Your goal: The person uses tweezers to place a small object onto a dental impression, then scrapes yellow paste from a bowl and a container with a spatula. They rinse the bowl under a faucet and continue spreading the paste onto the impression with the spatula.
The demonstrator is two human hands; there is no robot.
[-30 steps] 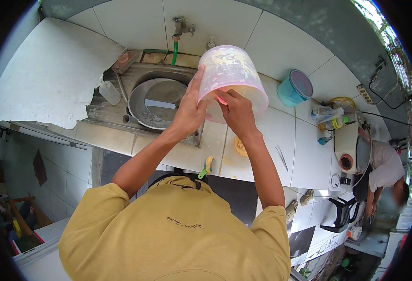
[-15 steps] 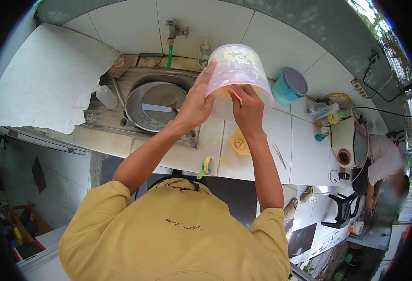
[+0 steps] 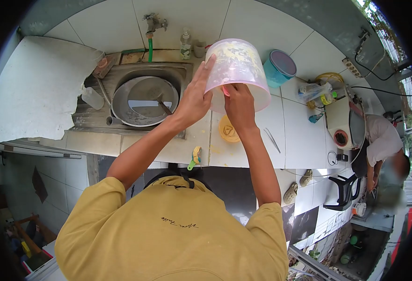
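The fingertips of the right hand [image 3: 239,105] vanish behind the cloudy wall of the tub [image 3: 237,63], so their grip cannot be told. Just beside those fingers, only a sliver of a pink thing [image 3: 224,91] shows. Below them, the wrist covers part of a yellow lid [image 3: 226,131].

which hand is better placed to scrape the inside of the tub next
Right. The right hand is at the open rim of the tub with a small pink tool pinched in it; the left hand lies flat on the outer wall, steadying the tilted tub.
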